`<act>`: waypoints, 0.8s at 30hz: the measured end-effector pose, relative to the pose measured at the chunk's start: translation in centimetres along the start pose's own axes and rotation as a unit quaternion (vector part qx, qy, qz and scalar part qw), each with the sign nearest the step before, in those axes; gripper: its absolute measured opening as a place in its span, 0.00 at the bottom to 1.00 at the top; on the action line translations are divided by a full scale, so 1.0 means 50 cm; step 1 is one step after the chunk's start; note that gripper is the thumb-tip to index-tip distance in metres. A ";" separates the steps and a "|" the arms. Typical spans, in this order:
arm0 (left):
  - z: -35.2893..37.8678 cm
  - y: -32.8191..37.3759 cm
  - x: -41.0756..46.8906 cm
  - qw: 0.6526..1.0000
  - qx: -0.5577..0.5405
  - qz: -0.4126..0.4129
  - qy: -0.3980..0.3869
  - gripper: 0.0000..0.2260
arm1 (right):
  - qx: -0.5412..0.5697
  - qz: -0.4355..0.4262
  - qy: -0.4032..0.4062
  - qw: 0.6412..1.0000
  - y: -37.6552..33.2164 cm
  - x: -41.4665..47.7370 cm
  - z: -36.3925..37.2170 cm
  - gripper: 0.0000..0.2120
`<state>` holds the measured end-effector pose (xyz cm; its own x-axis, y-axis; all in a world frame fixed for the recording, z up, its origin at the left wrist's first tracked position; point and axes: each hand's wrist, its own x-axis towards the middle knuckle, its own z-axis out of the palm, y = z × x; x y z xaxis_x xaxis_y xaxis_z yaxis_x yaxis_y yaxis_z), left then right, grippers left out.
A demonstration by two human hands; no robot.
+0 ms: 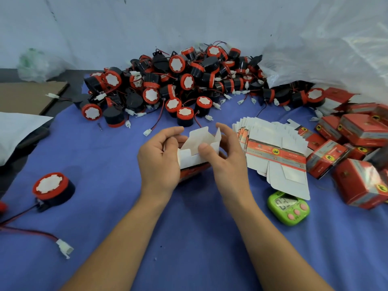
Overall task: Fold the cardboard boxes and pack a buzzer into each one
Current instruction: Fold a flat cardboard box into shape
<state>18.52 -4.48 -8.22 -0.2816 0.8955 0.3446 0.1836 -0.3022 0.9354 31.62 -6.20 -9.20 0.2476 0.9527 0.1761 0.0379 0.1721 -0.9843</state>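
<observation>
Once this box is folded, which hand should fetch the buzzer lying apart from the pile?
Left. The lone buzzer lies out beyond the left hand, nothing between them; the right hand would probably have to cross the box both hands hold.

Red, black, white on blue cloth [189, 238]
The buzzers [178, 85] — black bodies, red rims, white faces; half-folded box [197, 156] white inside, red outside; blanks [275, 152] white, red-banded; timer [288, 208] green — pink buttons.
</observation>
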 end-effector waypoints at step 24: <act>-0.024 -0.018 0.025 0.941 -0.127 -0.244 -0.197 0.24 | -0.021 -0.094 0.034 0.995 -0.021 -0.012 -0.003 0.14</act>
<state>16.86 -3.48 -8.56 0.1064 0.9844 -0.1402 -0.1213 0.1528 0.9808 31.57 -6.96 -8.26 0.2982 0.8852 0.3571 0.1291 0.3333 -0.9339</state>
